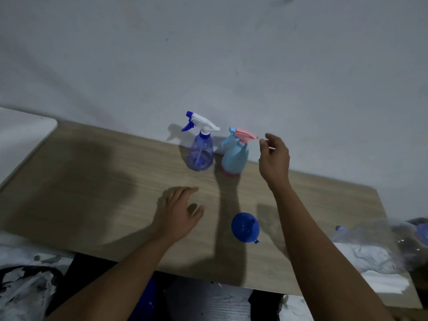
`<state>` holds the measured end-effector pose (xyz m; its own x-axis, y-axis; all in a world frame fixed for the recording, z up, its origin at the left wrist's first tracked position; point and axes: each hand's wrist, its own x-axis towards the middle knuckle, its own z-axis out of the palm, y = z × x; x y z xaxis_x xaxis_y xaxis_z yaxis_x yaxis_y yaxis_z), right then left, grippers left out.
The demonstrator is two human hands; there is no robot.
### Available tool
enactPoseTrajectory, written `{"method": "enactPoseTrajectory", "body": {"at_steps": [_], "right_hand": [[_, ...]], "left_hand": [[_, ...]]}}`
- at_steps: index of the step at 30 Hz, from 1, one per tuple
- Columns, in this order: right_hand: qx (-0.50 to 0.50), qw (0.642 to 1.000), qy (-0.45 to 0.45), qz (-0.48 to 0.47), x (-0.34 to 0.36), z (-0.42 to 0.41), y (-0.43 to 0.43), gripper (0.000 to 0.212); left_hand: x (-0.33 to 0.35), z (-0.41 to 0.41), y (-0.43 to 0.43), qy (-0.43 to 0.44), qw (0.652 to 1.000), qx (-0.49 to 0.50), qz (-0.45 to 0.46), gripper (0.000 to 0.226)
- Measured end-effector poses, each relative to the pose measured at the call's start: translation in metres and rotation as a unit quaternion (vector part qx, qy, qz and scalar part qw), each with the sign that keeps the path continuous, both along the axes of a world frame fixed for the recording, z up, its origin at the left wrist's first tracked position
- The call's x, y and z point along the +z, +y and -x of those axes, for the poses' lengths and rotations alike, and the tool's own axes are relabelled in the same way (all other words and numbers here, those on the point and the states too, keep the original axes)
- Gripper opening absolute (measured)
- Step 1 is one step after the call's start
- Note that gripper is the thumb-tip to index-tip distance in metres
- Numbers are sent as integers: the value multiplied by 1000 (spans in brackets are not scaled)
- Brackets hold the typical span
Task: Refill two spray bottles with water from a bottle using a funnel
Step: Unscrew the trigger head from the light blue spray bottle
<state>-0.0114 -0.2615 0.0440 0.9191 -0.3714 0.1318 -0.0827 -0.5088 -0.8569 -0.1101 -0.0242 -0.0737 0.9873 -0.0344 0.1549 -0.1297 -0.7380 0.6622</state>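
Observation:
Two spray bottles stand upright at the back of the wooden table (92, 181), near the wall. The left one is a clear blue spray bottle (201, 156) with a white and blue trigger head. Beside it is a light blue spray bottle (235, 158) with a pink head and pink base. My right hand (274, 159) hovers just right of the pink head, fingers apart, not touching it. My left hand (179, 213) lies flat on the table, empty. A blue funnel (245, 227) rests on the table between my forearms. A clear plastic water bottle (379, 237) lies at the right edge.
A white wall rises directly behind the table. White cloth (370, 265) lies on the table's right end under the water bottle. A white surface (23, 128) adjoins the table at the far left. Dark and white fabric (27, 281) sits below the near edge at left.

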Motion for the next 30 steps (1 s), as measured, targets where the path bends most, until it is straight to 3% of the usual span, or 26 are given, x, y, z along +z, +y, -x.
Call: {"method": "enactPoseTrajectory", "body": {"at_steps": [4,9,13,16,22,30], "right_hand": [[72,993,57,-74,-22,-3,-9,43],[137,986,60,-72,-16,-22,-10,42],[139,989,38,-31,-13,-28,-12,28],[141,989,42,-14,-16,-28,-11,17],[121,992,29,-9,-10,-10,-14,13],[118,991,2,-71,62,47,-13,18]], "left_hand": [[29,-60,-48,63,980,-87,168,61],[46,-107,-76,93,971,-155,155,74],[42,-115,-74,88,978,-171,81,78],[34,-115,-72,96,975,-179,88,81],[43,-94,-65,55,977,-187,82,78],[103,-30,-50,109,944,-220,221,79]]}}
